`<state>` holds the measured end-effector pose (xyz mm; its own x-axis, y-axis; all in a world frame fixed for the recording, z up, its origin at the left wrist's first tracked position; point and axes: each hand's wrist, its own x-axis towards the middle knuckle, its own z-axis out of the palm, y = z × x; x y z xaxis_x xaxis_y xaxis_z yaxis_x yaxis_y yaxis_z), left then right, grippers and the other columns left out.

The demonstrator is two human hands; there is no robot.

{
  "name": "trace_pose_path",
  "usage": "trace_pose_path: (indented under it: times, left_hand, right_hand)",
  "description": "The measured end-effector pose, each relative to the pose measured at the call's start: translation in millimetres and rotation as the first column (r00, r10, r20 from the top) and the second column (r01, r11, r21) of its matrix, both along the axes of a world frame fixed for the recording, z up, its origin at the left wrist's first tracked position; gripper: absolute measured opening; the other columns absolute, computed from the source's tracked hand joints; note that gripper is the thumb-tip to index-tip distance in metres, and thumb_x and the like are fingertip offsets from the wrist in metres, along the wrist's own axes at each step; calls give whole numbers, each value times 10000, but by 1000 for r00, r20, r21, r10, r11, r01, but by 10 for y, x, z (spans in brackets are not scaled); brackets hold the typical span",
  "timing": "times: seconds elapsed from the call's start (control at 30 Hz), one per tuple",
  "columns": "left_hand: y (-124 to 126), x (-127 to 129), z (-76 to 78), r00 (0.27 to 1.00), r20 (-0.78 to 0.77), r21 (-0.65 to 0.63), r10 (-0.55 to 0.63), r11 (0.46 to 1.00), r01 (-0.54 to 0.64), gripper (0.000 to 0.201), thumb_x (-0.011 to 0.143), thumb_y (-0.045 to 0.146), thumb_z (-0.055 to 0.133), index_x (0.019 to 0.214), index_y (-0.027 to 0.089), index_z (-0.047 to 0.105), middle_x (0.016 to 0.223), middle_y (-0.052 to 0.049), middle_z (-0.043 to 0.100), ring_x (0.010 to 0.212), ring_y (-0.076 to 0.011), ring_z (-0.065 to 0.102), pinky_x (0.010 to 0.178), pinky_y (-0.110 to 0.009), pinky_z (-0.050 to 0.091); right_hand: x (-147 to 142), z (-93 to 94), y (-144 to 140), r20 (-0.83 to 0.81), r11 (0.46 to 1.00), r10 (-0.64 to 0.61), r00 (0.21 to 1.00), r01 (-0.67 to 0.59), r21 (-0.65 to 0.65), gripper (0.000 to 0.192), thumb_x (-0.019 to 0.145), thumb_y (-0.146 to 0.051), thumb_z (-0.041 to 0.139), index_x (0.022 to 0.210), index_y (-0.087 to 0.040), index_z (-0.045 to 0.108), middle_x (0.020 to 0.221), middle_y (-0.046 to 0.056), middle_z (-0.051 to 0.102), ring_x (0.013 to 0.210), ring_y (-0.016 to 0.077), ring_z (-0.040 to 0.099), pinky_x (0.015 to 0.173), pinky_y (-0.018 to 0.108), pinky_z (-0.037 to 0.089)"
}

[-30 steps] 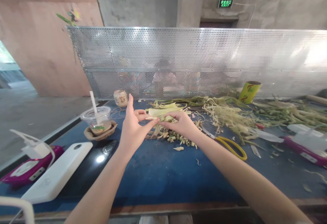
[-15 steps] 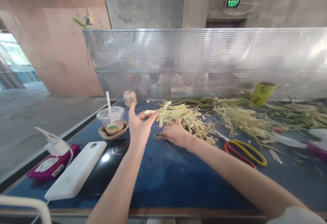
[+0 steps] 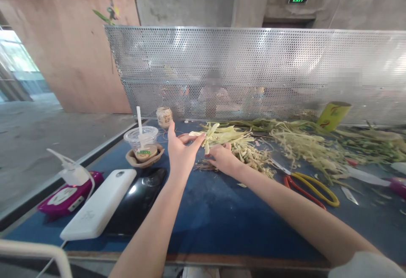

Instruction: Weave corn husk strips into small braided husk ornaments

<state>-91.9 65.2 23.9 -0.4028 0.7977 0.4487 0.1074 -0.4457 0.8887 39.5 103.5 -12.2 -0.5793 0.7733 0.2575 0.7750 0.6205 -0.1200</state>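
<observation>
I see my left hand [image 3: 181, 153] raised off the blue worktop [image 3: 203, 218], palm turned inward, with thumb and forefinger pinched on one end of a pale husk strip [image 3: 203, 136]. The other fingers stand spread and upright, which I judge keeps them clear of the strip so it hangs free for handling. The strip sits just above the near edge of the husk pile [image 3: 241, 142], my landmark for everything here.

My right hand [image 3: 223, 159] lies low against the near-left edge of that pile, fingers curled down into the shreds. Whether it has closed on anything I cannot tell, since the fingertips are buried in the scraps; it looks placed to steady or sort the loose material right under the held strip.

To the right of the pile, near it, lie yellow-handled scissors [image 3: 312, 185], handles toward me, within easy reach of the right hand. Left of the pile stands a plastic cup [image 3: 141, 139] with a straw in a paper tray, and nearer to me than that a white power bank [image 3: 100, 204] beside a black phone [image 3: 139, 199], all kept apart from the plant litter. Behind the pile rises a perforated metal screen [image 3: 253, 70].
</observation>
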Motion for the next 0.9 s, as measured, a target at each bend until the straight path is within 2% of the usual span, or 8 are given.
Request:
trace_pose_path:
  times: [0.2, 0.43, 0.6, 0.73, 0.9]
  left_hand:
    - [20, 7, -28, 999, -21, 32, 31, 999, -30, 1027, 582, 300, 758, 1392, 58, 173, 629, 9, 678, 880, -196, 635, 972, -386, 373]
    - [35, 4, -38, 999, -11, 41, 31, 999, -31, 1018, 589, 293, 754, 1390, 54, 174, 629, 8, 675, 857, -199, 646, 951, -386, 402]
    - [52, -3, -40, 1000, 5, 39, 21, 999, -21, 1021, 586, 276, 757, 1390, 62, 167, 633, 10, 685, 848, -195, 654, 951, -389, 405]
    - [58, -8, -40, 1000, 15, 31, 17, 999, -18, 1025, 583, 276, 759, 1391, 65, 164, 636, 9, 690, 857, -198, 656, 955, -395, 401]
    - [45, 1, -38, 999, 33, 31, 12, 999, -13, 997, 577, 249, 761, 1385, 92, 197, 627, 23, 683, 824, -193, 667, 935, -384, 419]
  right_hand:
    - [-57, -55, -102, 46, 993, 119, 992, -119, -13, 165, 815, -141, 468, 837, -205, 618, 826, 21, 674, 902, 193, 510, 724, 330, 169]
    - [-88, -143, -27, 43, 994, 107, 993, -107, -14, 204, 812, -98, 423, 761, -167, 608, 792, 58, 671, 854, 200, 522, 762, 364, 189]
    - [-33, -89, 24, -49, 995, 86, 995, -89, -55, 217, 755, -44, 460, 798, -155, 641, 800, 61, 672, 785, 169, 562, 791, 333, 284]
    - [28, -45, 84, -160, 990, 63, 985, -82, -116, 206, 729, -38, 494, 822, -136, 649, 784, 49, 674, 721, 134, 582, 699, 234, 386]
    - [97, -33, 140, -269, 986, 47, 962, -87, -139, 167, 747, -83, 512, 832, -136, 645, 767, 37, 668, 706, 135, 594, 678, 229, 426]
